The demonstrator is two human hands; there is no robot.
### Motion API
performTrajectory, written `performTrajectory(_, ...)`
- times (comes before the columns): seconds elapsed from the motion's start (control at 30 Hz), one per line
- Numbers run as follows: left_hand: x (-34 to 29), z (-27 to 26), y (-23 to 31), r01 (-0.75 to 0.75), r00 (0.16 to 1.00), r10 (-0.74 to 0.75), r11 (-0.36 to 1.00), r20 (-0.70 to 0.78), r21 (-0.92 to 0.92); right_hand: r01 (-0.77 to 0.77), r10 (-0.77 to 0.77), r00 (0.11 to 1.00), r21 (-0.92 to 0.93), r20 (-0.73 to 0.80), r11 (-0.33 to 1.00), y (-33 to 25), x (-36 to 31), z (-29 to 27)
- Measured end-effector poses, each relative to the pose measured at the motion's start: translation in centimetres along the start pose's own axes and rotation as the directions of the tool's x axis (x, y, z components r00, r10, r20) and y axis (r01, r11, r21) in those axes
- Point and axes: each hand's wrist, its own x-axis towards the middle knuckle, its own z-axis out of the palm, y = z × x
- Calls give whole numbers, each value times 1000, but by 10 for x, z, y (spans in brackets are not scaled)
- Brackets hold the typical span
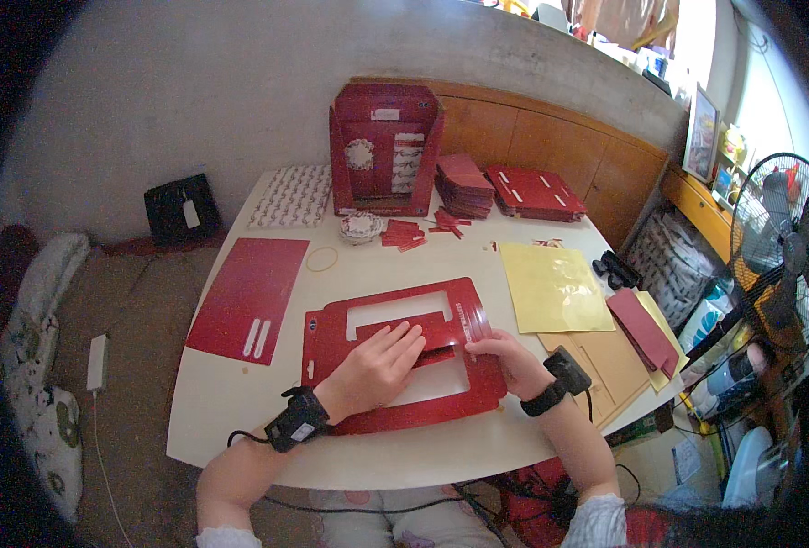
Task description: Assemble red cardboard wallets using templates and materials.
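Card (pixel 436 331), red with cut-out windows, lies on the white table (pixel 423 461) just below centre frame; watching remotely, I see the left hand (pixel 382 363) palm down across its middle, fingers straight and together, gripping nothing. Right hand (pixel 511 363) pinches the card's right edge, thumb on top, its other fingers largely hidden from me. Around it I note a red sheet (pixel 249 292) with two pale slots at centre left, a yellow sheet (pixel 555 288) right of centre, and a red display box (pixel 377 128) upper centre.
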Motion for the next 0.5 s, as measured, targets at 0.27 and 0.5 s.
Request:
performTrajectory(0.27,4,-4,10,-50,999,51,990,-4,132,65,-65,998,2,27,998,6,2,2)
performTrajectory(0.5,3,9,29,27,1000,-26,894,-7,447,37,-37,999,-3,36,999,12,1,5)
